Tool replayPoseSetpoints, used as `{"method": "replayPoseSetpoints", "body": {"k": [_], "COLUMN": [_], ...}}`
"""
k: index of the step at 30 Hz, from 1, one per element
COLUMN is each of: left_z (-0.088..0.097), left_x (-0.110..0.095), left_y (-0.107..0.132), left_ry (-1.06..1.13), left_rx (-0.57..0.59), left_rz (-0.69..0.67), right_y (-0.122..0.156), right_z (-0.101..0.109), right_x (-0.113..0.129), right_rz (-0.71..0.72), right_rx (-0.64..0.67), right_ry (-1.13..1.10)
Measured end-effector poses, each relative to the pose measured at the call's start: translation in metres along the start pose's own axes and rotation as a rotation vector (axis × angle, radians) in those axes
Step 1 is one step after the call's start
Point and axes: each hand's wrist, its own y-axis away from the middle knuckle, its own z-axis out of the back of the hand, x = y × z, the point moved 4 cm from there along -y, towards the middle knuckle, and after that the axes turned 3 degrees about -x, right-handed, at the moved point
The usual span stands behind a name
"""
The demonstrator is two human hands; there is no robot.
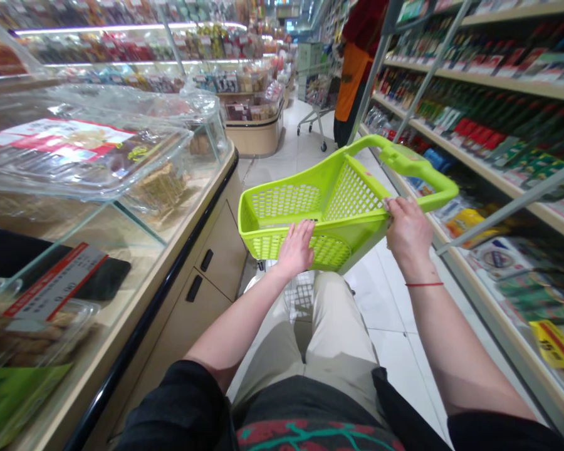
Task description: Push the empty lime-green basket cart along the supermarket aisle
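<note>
Left hand (295, 250) at 12 o'clock, palm down on the near edge of the basket (282, 202), fingers spread and lying flat across the lime-green plastic mesh, with no visible curl around the rim. Right hand (408, 230) at about 1 o'clock, fingers bent and hooked over the basket's side rim, thumb hidden behind the hand, so a firm hold on that rim but no clear pinch. Basket out in front of the lap, tilted, its long handle (418, 164) rising toward 1 o'clock, well clear of both hands. Red string (423, 284) around the right wrist. Beige trousers (338, 319) directly below the basket.

At 10 o'clock, a glass case (145, 228) on a wooden counter (207, 260), packaged food inside and plastic sheeting over the top. At 2 to 3 o'clock, long shelves (498, 81) packed with bright boxes, a yellow price tag (557, 343) low at 4 o'clock. Far off at 12 to 1 o'clock, a person in an orange apron (352, 81) beside a shopping cart (316, 106) on a white tile floor (390, 313).
</note>
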Motion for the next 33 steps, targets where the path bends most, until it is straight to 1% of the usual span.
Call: {"method": "replayPoseSetpoints", "body": {"k": [3, 8, 10, 11, 13, 15, 19, 23, 26, 27, 29, 31, 33], "left_z": [0.001, 0.004, 0.005, 0.005, 0.005, 0.004, 0.003, 0.003, 0.003, 0.003, 0.004, 0.004, 0.005], "left_x": [-0.001, -0.002, -0.002, -0.001, -0.001, 0.0, 0.001, 0.001, 0.0, 0.0, 0.0, 0.0, -0.001], "left_y": [-0.001, -0.001, 0.0, 0.0, 0.001, 0.001, 0.0, -0.001, -0.001, -0.001, -0.001, -0.001, -0.001], "left_ry": [0.002, 0.002, -0.009, -0.013, -0.014, -0.009, -0.007, -0.012, -0.015, -0.015, -0.016, -0.02, -0.026], "left_rx": [0.006, 0.019, 0.02, 0.019, 0.019, 0.018, 0.017, 0.024, 0.026, 0.027, 0.028, 0.031, 0.033], "left_rz": [0.003, 0.004, -0.001, -0.003, -0.003, 0.0, 0.002, 0.003, 0.008, 0.01, 0.013, 0.015, 0.015], "right_y": [0.011, 0.028, 0.031, 0.031, 0.029, 0.026, 0.015, -0.002, -0.012, -0.013, -0.012, -0.006, 0.001], "right_z": [-0.009, -0.031, -0.033, -0.032, -0.029, -0.024, -0.013, 0.003, 0.013, 0.015, 0.015, 0.01, 0.002], "right_x": [0.023, 0.074, 0.083, 0.084, 0.077, 0.063, 0.025, -0.017, -0.038, -0.04, -0.036, -0.024, -0.006], "right_rz": [0.016, 0.106, 0.138, 0.147, 0.149, 0.136, 0.086, 0.015, -0.04, -0.052, -0.067, -0.062, -0.044], "right_rx": [0.01, 0.153, 0.179, 0.178, 0.158, 0.131, 0.059, -0.013, -0.067, -0.08, -0.086, -0.063, -0.024], "right_ry": [-0.018, -0.066, -0.075, -0.077, -0.077, -0.07, -0.061, -0.043, -0.02, -0.018, -0.02, -0.025, -0.027]}}
